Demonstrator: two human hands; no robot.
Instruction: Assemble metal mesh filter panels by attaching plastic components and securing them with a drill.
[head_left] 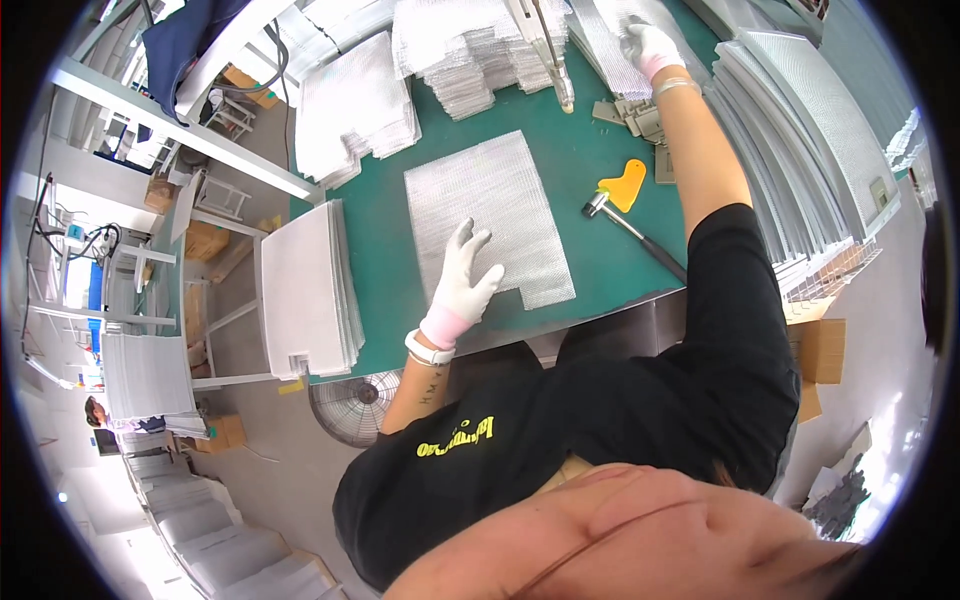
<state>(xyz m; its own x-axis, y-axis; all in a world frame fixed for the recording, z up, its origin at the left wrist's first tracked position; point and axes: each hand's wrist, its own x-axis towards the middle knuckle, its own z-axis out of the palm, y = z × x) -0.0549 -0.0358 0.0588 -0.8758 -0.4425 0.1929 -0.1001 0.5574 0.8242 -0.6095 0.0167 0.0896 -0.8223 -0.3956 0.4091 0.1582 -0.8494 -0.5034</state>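
A silvery mesh sheet (480, 190) with a notched near edge lies flat on the green tabletop (390, 270). My left hand (463, 280), in a white glove with a pink cuff, is over its near left part, fingers apart and holding nothing. My right hand (652, 48), gloved alike, reaches far right to the mesh sheets (600, 45) there. Its fingers are bent and blurred against the topmost sheet; whether they grip it is unclear. Between the arms lie a small hammer (640, 238) with a black handle and a yellow scraper (625, 185).
Stacks of mesh sheets (350, 105) line the far edge, and another stack (305, 285) stands at the left. A metal arm (545, 50) juts over the table near flat metal pieces (635, 118). Upright sheets (790, 140) fill a rack at right. A fan (362, 405) stands below left.
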